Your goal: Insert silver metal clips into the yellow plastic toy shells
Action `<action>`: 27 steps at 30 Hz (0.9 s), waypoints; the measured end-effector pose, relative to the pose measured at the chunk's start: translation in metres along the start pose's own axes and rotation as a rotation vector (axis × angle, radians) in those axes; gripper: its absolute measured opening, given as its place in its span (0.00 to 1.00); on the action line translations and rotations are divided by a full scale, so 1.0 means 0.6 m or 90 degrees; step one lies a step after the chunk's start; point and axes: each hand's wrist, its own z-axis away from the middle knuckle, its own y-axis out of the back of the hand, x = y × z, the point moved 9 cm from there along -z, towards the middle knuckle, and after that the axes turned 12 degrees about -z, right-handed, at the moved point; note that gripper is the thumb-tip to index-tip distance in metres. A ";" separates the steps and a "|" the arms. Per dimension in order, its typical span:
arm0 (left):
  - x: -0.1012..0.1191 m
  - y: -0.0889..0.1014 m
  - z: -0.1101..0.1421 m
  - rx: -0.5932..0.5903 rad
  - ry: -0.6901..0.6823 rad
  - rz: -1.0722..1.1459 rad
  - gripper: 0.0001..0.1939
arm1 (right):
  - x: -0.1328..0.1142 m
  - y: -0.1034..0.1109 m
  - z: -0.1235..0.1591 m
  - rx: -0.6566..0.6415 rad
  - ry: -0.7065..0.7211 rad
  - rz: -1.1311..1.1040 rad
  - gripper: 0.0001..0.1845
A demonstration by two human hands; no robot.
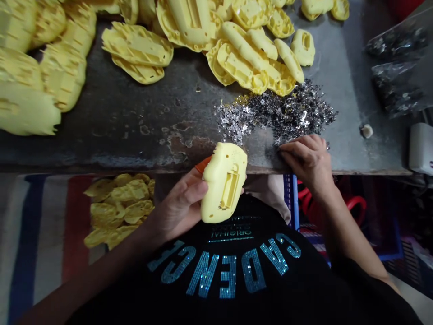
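Observation:
My left hand [184, 198] is wrapped round a yellow plastic shell [223, 183] at the table's near edge. The shell is tilted, and an oblong battery compartment with small metal pieces at its lower end faces me. Something orange [203, 165] shows at my left fingers; its kind is unclear. Over the tabletop, my right hand [306, 158] has thumb and fingertips pinched together beside a heap of small metal contact pieces [294, 110]. Whatever lies between those fingertips is too small to make out.
Many yellow shells [189, 22] are piled across the back and left of the grey table [135, 122]. Bags of metal parts [395, 85] and a white device [421, 149] stand at right. More yellow shells [122, 203] lie below the table at left; a blue crate [292, 203] is below at right.

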 end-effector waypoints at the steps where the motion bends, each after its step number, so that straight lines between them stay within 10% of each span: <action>1: -0.001 0.000 0.000 0.004 0.005 -0.002 0.31 | 0.005 -0.005 -0.007 -0.019 -0.010 -0.011 0.07; 9: -0.010 0.001 0.005 0.007 0.020 0.015 0.28 | 0.027 0.009 -0.017 -0.145 -0.101 -0.093 0.06; 21: -0.022 -0.017 -0.002 -0.034 0.050 0.034 0.29 | 0.016 0.014 0.020 -0.003 -0.095 -0.071 0.06; 27: -0.024 -0.037 -0.008 -0.038 0.024 0.073 0.32 | -0.080 0.020 0.001 -0.025 0.010 -0.232 0.04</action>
